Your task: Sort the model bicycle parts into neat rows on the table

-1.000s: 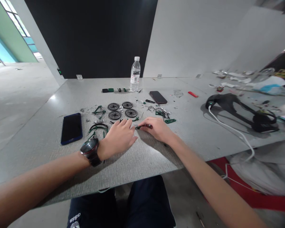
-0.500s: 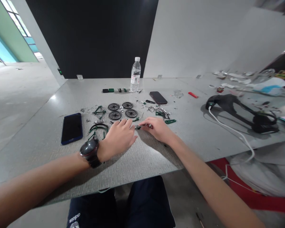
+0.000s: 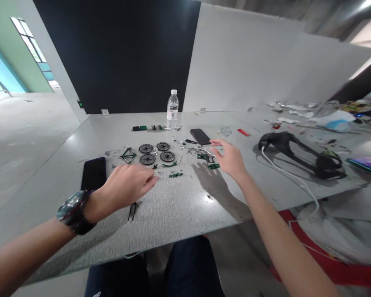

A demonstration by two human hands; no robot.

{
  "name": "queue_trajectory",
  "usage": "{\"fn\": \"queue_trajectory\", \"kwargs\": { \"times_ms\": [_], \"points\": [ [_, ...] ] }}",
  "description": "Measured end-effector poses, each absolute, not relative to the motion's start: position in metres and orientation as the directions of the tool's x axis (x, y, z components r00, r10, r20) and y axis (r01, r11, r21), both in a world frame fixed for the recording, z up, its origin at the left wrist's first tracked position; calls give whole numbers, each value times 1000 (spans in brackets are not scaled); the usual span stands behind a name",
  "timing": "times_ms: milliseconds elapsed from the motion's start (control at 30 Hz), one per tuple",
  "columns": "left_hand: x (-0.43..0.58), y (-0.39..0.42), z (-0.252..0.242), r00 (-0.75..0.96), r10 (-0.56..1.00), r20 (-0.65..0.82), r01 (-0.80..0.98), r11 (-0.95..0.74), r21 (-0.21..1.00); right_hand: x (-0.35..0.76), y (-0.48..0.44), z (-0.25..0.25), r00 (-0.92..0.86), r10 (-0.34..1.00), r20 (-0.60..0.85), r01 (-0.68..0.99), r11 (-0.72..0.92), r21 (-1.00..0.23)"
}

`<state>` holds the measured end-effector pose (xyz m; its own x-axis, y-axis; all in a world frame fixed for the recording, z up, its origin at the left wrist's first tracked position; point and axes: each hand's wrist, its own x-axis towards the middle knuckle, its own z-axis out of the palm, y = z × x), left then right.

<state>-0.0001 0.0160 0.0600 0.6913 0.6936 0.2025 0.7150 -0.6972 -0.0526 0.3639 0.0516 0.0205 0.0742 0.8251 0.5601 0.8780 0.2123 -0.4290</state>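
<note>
Small model bicycle parts lie spread on a grey table (image 3: 179, 210): three black spoked wheels (image 3: 156, 152), a green frame triangle (image 3: 128, 155) and small green pieces (image 3: 175, 175). My left hand (image 3: 126, 186), with a watch on its wrist, hovers above the table near the parts, fingers loosely stretched and holding nothing. My right hand (image 3: 230, 158) is raised over the table with fingers spread, empty, just right of a cluster of metal and green pieces (image 3: 205, 154). A thin black part (image 3: 132, 210) lies under my left hand.
A dark blue phone (image 3: 94, 173) lies at the left, a black phone (image 3: 200, 136) and a water bottle (image 3: 172, 104) further back. A red lighter (image 3: 243, 132), a black headset with a white cable (image 3: 299, 152) and clutter sit at the right.
Both hands have lifted off the table and moved apart: the left drew back toward me, the right swung right and away. The small piece they held now lies on the table.
</note>
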Motion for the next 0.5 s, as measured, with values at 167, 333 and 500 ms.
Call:
{"fn": "queue_trajectory", "kwargs": {
  "times_ms": [167,333,500],
  "points": [
    [-5,13,39,814,535,226,553,-833,-20,383,100,30,13,891,454,885,201,-420],
    [3,17,29,900,374,225,362,-927,94,370,138,22,-35,943,330,940,143,-309],
    [0,16,20,910,339,237,319,-940,117,347,156,7,-184,943,277,944,248,-217]
  ]
}}
